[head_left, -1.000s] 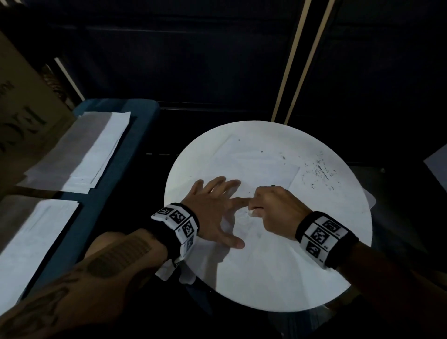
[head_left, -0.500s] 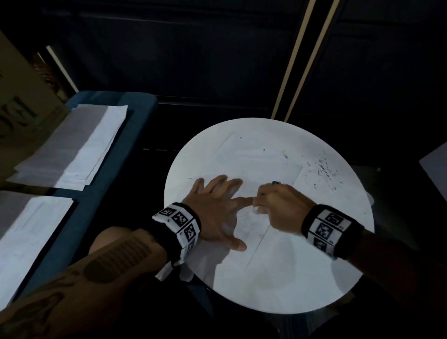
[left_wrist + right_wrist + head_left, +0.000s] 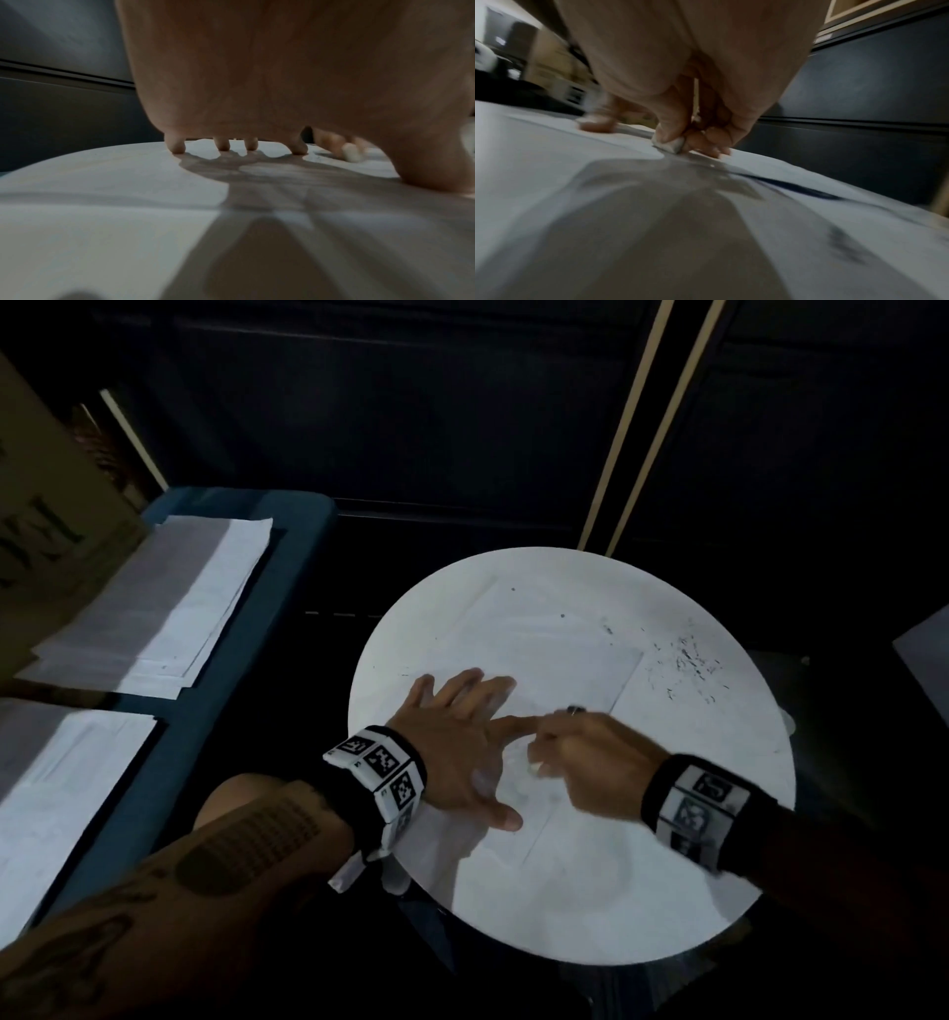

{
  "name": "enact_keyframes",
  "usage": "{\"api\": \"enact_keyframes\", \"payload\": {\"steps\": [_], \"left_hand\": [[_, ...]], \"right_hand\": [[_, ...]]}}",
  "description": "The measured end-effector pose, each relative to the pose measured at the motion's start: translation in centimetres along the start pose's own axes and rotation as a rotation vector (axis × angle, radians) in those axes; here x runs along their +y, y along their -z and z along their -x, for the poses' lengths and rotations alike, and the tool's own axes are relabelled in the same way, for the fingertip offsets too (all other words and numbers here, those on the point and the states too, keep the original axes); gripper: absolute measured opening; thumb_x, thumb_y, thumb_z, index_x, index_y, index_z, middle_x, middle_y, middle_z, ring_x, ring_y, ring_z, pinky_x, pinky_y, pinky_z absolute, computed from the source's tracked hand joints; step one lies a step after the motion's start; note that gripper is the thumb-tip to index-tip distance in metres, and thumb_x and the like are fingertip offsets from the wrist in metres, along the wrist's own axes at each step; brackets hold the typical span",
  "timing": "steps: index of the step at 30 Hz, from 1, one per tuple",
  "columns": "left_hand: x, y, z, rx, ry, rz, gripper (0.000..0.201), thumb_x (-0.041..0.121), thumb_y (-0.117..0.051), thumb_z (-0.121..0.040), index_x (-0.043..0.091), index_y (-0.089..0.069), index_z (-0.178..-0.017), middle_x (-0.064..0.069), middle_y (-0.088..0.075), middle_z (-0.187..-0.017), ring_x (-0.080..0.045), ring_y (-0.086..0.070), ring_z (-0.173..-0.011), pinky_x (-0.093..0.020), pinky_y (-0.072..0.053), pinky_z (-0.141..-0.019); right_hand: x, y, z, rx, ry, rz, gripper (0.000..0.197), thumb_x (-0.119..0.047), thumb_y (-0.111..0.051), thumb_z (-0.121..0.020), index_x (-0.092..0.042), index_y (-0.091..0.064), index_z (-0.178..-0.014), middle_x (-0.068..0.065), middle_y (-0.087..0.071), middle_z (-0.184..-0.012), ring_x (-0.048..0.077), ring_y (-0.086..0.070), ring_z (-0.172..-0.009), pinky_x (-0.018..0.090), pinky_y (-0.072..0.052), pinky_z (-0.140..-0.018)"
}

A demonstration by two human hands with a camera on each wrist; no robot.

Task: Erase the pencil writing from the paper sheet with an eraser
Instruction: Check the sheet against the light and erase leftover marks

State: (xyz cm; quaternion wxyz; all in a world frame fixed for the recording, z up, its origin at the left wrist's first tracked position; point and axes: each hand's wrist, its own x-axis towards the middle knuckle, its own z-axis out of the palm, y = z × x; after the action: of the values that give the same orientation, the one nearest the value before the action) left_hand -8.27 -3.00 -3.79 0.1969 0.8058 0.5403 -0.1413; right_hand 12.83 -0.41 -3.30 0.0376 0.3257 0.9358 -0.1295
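A white paper sheet [image 3: 554,649] lies on the round white table [image 3: 590,891]. My left hand [image 3: 462,742] rests flat on the sheet with fingers spread, holding it down; the fingertips [image 3: 177,148] press the paper in the left wrist view. Just right of it, my right hand [image 3: 580,757] pinches a small white eraser [image 3: 670,144] between thumb and fingers, its lower edge touching the sheet. The eraser [image 3: 350,155] also shows past the left thumb. The pencil marks under the hands are faint and mostly hidden.
Dark eraser crumbs [image 3: 688,665] lie scattered on the table at the far right of the sheet. Stacks of paper [image 3: 169,603] sit on a blue surface [image 3: 231,706] to the left, beside a cardboard box [image 3: 41,526]. Dark cabinet fronts stand behind.
The right hand has slid a little toward me and leftward with the eraser and is blurred by motion. The left hand has stayed spread on the sheet.
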Motion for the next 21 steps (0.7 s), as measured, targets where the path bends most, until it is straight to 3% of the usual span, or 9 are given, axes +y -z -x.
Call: {"api": "enact_keyframes", "payload": {"steps": [2,3,6,7,9,11,14,18,21], "left_hand": [[0.0,0.0,-0.1,-0.001,0.005,0.009,0.110,0.093,-0.062,-0.068,0.068,0.006,-0.151,0.014,0.024,-0.171,-0.020,0.027,-0.157,-0.067,0.007,-0.123],[0.0,0.0,0.0,-0.005,0.008,0.008,0.110,0.093,-0.062,-0.068,0.068,0.006,-0.151,0.015,0.024,-0.171,-0.020,0.027,-0.157,-0.067,0.006,-0.123],[0.0,0.2,0.1,-0.014,0.000,-0.017,0.109,0.093,-0.061,-0.070,0.067,0.007,-0.151,0.015,0.026,-0.170,-0.021,0.028,-0.157,-0.067,0.005,-0.123],[0.0,0.3,0.1,-0.016,-0.002,-0.013,0.109,0.093,-0.061,-0.070,0.066,0.007,-0.151,0.015,0.026,-0.170,-0.021,0.027,-0.157,-0.067,0.005,-0.123],[0.1,0.2,0.0,-0.011,-0.001,-0.018,0.108,0.093,-0.061,-0.069,0.066,0.005,-0.151,0.013,0.024,-0.171,-0.023,0.026,-0.158,-0.068,0.004,-0.123],[0.1,0.1,0.0,-0.006,0.003,-0.021,0.108,0.093,-0.061,-0.068,0.068,0.005,-0.150,0.014,0.024,-0.171,-0.022,0.026,-0.158,-0.068,0.005,-0.123],[-0.1,0.1,0.0,-0.016,0.008,-0.021,0.110,0.094,-0.060,-0.068,0.066,0.006,-0.152,0.015,0.026,-0.170,-0.020,0.028,-0.157,-0.065,0.007,-0.124],[-0.2,0.0,-0.5,0.046,0.013,-0.017,0.114,0.097,-0.057,-0.065,0.066,0.009,-0.153,0.014,0.022,-0.171,-0.022,0.022,-0.158,-0.066,0.004,-0.123],[-0.5,-0.2,-0.2,0.093,0.005,-0.069,0.114,0.100,-0.046,-0.070,0.056,0.009,-0.159,0.017,0.025,-0.170,-0.019,0.026,-0.157,-0.065,0.008,-0.124]], "right_hand": [[1.1,0.6,0.0,0.030,-0.085,-0.002,0.022,-0.007,-0.066,-0.095,-0.017,-0.076,-0.112,0.001,-0.066,-0.111,0.025,-0.064,-0.105,0.035,-0.055,-0.089],[0.7,0.5,-0.1,0.032,-0.073,-0.001,0.021,-0.007,-0.069,-0.092,-0.017,-0.077,-0.109,0.002,-0.067,-0.109,0.026,-0.065,-0.102,0.033,-0.055,-0.086],[-1.8,-0.1,0.3,-0.026,0.095,0.020,0.028,0.000,-0.085,-0.065,-0.019,-0.079,-0.084,0.003,-0.070,-0.089,0.026,-0.070,-0.079,0.026,-0.057,-0.066],[-1.6,0.3,0.1,-0.080,0.075,0.016,0.026,0.000,-0.082,-0.071,-0.019,-0.079,-0.089,0.002,-0.069,-0.093,0.026,-0.069,-0.084,0.027,-0.058,-0.071],[-0.2,1.3,-0.4,-0.052,-0.039,0.047,0.021,-0.006,-0.067,-0.094,-0.018,-0.075,-0.109,0.001,-0.065,-0.110,0.025,-0.063,-0.105,0.032,-0.055,-0.088],[0.3,1.5,-0.2,-0.048,-0.078,0.006,0.023,-0.010,-0.059,-0.101,-0.018,-0.073,-0.117,0.001,-0.063,-0.117,0.024,-0.059,-0.112,0.032,-0.050,-0.093],[-1.3,0.7,0.1,-0.063,0.003,-0.034,0.020,-0.012,-0.060,-0.100,-0.020,-0.076,-0.108,0.000,-0.065,-0.115,0.026,-0.062,-0.105,0.035,-0.053,-0.091],[1.1,2.0,0.0,0.013,-0.249,-0.212,0.015,-0.026,-0.063,-0.102,-0.020,-0.076,-0.097,-0.006,-0.065,-0.102,0.017,-0.063,-0.097,0.036,-0.054,-0.087],[1.7,2.6,-0.1,0.051,-0.289,-0.271,0.017,-0.025,-0.065,-0.100,-0.015,-0.075,-0.091,-0.002,-0.068,-0.095,0.015,-0.065,-0.087,0.038,-0.058,-0.080]]}}
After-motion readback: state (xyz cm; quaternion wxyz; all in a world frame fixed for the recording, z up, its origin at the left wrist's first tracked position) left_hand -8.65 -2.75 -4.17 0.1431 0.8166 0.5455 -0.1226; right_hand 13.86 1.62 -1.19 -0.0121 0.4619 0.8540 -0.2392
